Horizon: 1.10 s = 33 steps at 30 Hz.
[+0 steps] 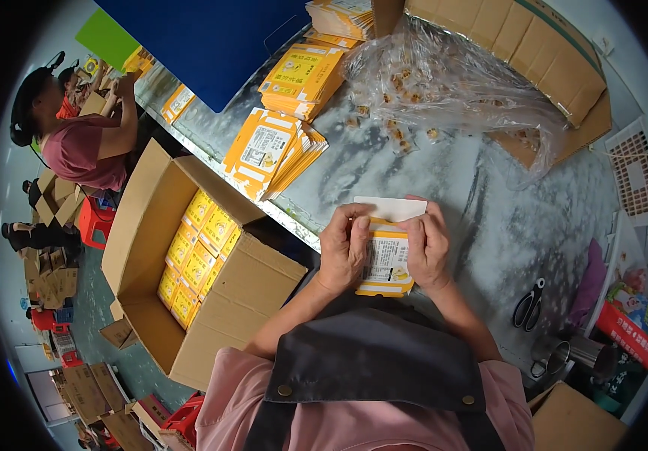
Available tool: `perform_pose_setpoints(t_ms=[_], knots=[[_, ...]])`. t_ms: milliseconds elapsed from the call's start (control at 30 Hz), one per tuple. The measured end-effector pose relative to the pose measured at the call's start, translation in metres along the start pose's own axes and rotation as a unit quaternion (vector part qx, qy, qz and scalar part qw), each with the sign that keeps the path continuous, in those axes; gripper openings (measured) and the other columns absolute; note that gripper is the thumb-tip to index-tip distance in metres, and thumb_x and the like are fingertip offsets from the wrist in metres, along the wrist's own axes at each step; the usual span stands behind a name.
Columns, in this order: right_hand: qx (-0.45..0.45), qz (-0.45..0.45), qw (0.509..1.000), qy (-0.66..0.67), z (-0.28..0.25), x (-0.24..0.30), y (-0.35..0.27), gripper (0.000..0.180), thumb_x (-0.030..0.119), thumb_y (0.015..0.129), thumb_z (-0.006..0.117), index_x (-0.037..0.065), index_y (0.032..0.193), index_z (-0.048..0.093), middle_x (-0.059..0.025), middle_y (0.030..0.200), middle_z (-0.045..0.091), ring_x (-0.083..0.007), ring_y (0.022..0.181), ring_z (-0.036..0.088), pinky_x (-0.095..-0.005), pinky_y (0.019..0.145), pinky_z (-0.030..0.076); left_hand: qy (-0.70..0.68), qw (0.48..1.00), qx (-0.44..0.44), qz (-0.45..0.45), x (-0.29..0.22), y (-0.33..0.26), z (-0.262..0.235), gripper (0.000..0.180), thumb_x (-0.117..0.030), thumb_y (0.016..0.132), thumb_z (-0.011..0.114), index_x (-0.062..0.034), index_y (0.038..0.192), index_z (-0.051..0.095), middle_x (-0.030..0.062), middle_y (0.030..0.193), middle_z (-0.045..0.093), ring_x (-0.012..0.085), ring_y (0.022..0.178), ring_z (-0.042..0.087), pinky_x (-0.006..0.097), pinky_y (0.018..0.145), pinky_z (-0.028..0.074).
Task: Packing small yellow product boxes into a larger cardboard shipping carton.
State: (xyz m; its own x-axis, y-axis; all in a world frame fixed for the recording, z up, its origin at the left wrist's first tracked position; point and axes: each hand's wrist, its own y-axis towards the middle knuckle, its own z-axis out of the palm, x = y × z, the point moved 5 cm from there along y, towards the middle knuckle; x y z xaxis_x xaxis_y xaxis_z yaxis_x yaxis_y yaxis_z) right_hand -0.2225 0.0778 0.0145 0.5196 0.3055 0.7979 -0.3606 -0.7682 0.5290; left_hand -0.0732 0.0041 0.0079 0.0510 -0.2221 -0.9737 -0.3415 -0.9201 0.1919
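Note:
A small yellow-and-white carton (386, 263) is held up between my two hands in front of my apron, at the table's near edge. My left hand (343, 248) grips its left side, with thumb and fingers near the top. Closed around the upper right side is my right hand (428, 248). Between the hands, a plain white flap (390, 208) stands out at the carton's far end. Whether anything is inside the carton cannot be seen.
Left of me, an open cardboard box (222, 319) holds rows of yellow cartons (198, 263). Flattened cartons (264, 146) lie stacked on the table (482, 240). Beyond, a clear plastic bag (452, 94) has small wrapped pieces. Black-handled scissors (528, 304) lie at right, near a metal cup (593, 355).

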Motion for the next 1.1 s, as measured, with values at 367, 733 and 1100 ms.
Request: perform_pose_setpoints(t_ms=[367, 733, 1100], knots=[[0.042, 0.058, 0.997, -0.025, 0.0, -0.006, -0.002, 0.016, 0.01, 0.093, 0.059, -0.006, 0.092, 0.055, -0.0184, 0.11, 0.059, -0.019, 0.08, 0.065, -0.0281, 0.06, 0.05, 0.096, 0.985, 0.072, 0.121, 0.003, -0.011, 0.002, 0.042, -0.01, 0.085, 0.073, -0.0006, 0.118, 0.049, 0.0138, 0.102, 0.055, 0.022, 0.086, 0.06, 0.031, 0.073, 0.049], [0.1, 0.16, 0.978, 0.085, 0.01, -0.035, -0.02, 0.046, 0.019, 0.094, 0.059, -0.004, 0.131, 0.045, -0.0144, 0.105, 0.064, -0.0184, 0.098, 0.061, -0.032, 0.086, 0.048, -0.05, 0.998, -0.015, 0.017, 0.031, -0.014, 0.007, 0.059, -0.011, 0.099, 0.053, -0.0036, 0.148, 0.02, 0.0105, 0.116, 0.049, 0.015, 0.104, 0.048, 0.028, 0.091, 0.04], [0.12, -0.03, 0.961, -0.248, 0.046, -0.145, 0.123, 0.058, 0.029, 0.091, 0.062, 0.002, 0.138, 0.041, -0.0216, 0.132, 0.047, -0.0397, 0.121, 0.045, -0.0461, 0.104, 0.036, -0.074, 0.957, -0.197, -0.199, 0.095, -0.025, -0.083, 0.062, -0.034, 0.104, 0.044, 0.0008, 0.149, 0.02, 0.0169, 0.144, 0.037, 0.0188, 0.125, 0.041, 0.03, 0.105, 0.033]])
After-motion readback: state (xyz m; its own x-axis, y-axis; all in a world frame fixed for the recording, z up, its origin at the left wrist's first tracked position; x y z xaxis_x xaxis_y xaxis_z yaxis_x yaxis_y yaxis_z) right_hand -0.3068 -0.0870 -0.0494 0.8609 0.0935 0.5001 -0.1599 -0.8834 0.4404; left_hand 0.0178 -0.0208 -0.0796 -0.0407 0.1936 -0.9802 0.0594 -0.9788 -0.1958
